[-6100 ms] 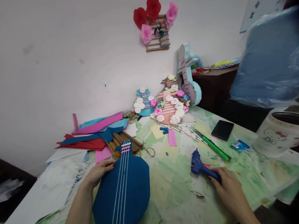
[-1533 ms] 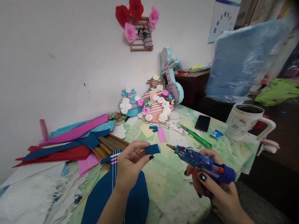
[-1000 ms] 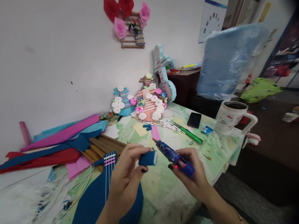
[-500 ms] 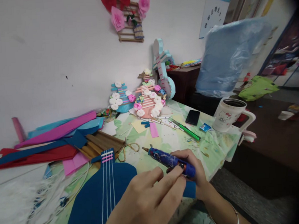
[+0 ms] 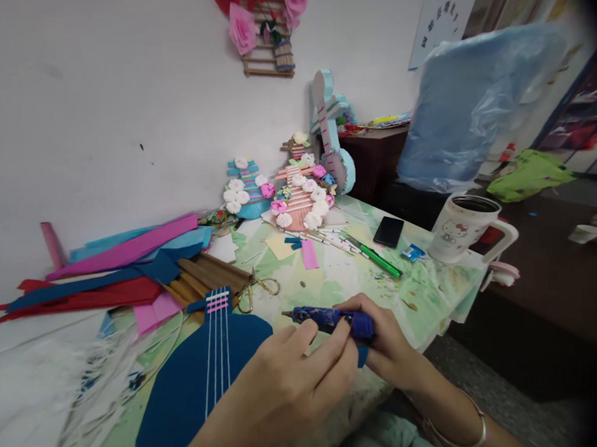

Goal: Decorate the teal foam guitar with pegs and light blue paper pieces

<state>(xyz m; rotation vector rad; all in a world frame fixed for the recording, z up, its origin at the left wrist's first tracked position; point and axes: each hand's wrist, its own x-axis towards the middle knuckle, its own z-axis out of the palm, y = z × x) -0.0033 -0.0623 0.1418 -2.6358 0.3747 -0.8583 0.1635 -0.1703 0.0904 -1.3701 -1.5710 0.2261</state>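
My right hand (image 5: pixel 384 339) is wrapped round the rear of a blue hot glue gun (image 5: pixel 323 317), whose metal tip points left. My left hand (image 5: pixel 286 377) has its fingers curled against the near side of the gun, with the fingertips on its body. Part of a small blue piece (image 5: pixel 362 356) shows beneath the gun between the hands; which hand holds it I cannot tell. Left of my left hand lies a flat dark blue lute-shaped cutout (image 5: pixel 177 383) with white strings and pink and white strips on its neck, partly covered by my left forearm.
Gold-handled scissors (image 5: pixel 252 294), folded coloured paper (image 5: pixel 124 252) and white cords (image 5: pixel 159 347) lie to the left. Flower-covered small instruments (image 5: pixel 300 200) stand at the wall. A green utility knife (image 5: pixel 378 258), a phone (image 5: pixel 389 231) and a white mug (image 5: pixel 454 232) are on the right.
Both hands and the glue gun have shifted slightly left, and the gun now lies more level. Less of the small blue piece shows. The view has turned a little.
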